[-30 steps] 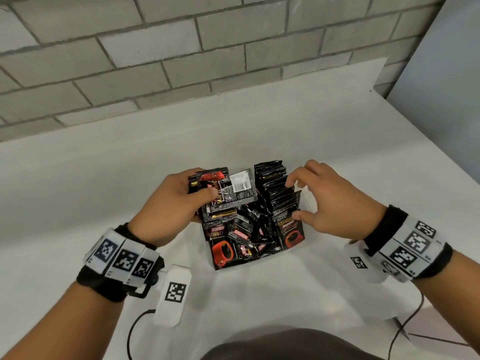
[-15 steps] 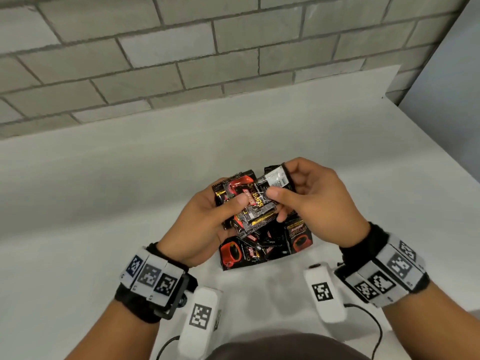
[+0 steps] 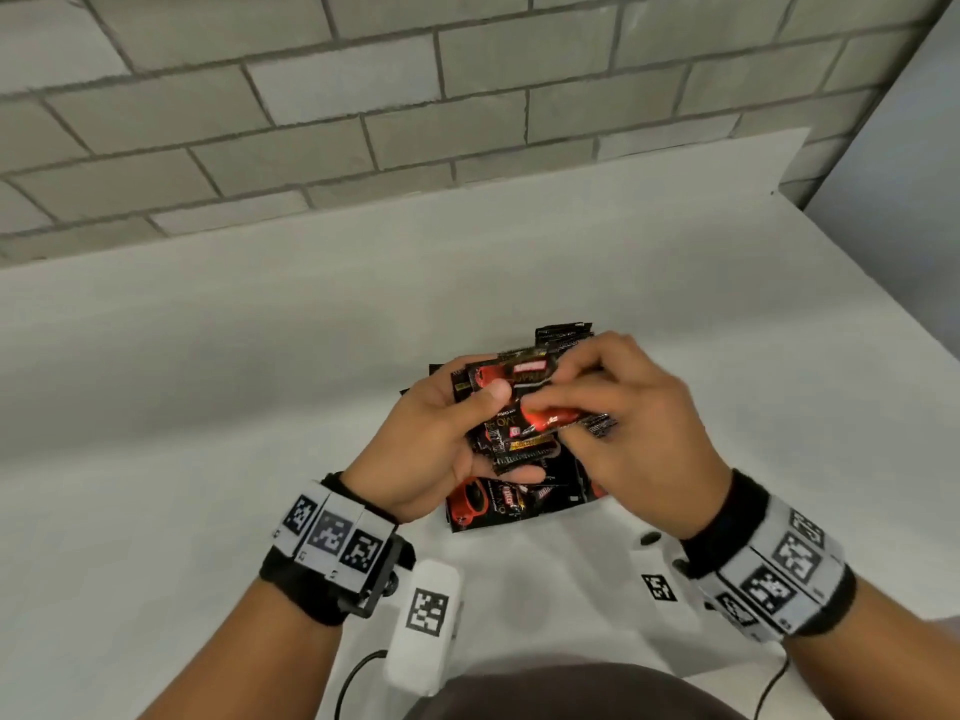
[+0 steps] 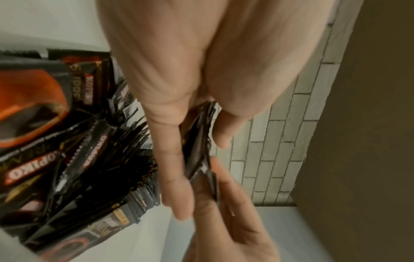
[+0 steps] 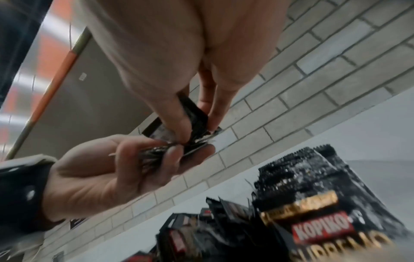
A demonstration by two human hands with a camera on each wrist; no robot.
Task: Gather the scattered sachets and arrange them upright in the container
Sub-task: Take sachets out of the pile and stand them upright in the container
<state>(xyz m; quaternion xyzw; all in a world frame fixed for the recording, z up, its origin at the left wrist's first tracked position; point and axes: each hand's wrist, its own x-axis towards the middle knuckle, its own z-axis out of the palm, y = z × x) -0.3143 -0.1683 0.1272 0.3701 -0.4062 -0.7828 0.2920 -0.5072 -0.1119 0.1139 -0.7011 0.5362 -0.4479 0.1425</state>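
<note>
While both hands (image 3: 519, 433) grip a sachet stack (image 3: 524, 433), they hide the container's sachets (image 3: 488, 506) below

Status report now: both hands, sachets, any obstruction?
Left hand grips sachet stack. Right hand pinches top sachet. Container part-filled below. No obstruction seen.

Soft even light — wrist views blurred

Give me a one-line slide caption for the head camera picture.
Left hand grips a sachet stack while right hand pinches one sachet above the container.
</note>
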